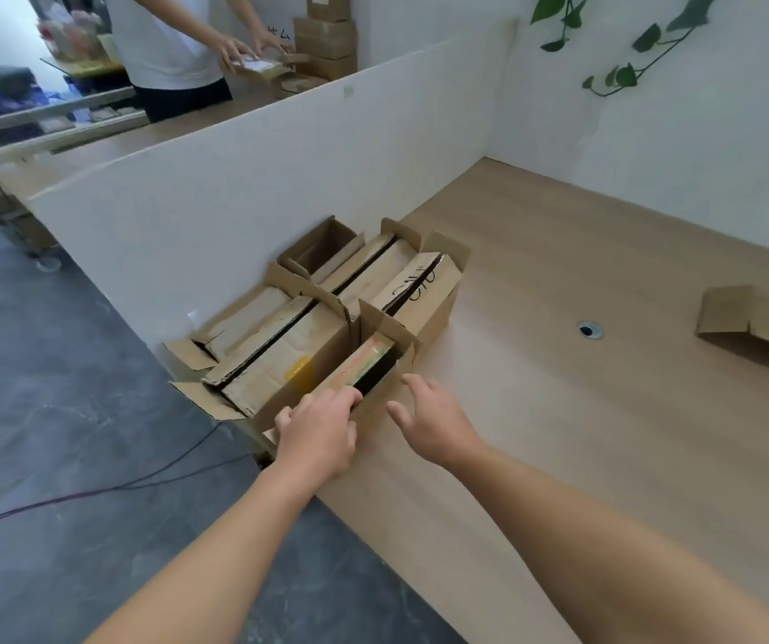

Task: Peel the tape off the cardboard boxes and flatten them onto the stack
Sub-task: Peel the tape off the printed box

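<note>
Several brown cardboard boxes point(308, 337) stand packed together at the table's left edge against a white partition, flaps partly open. The nearest box point(375, 364) has tape with red and green print along one flap and a dark gap into its inside. My left hand point(319, 429) lies on the near end of that flap, fingertips at the edge of the gap. Just to the right of the box hovers my right hand point(429, 418), fingers spread, holding nothing. A single box point(754, 325) lies on its side, apart, at the far right of the table.
The wooden table point(582, 434) has a round cable hole point(590, 330). A white partition point(280, 178) borders the boxes behind. Beyond it a person in a white shirt point(168, 44) handles items near stacked boxes point(326, 39). Cables point(94, 492) run over the grey floor at left.
</note>
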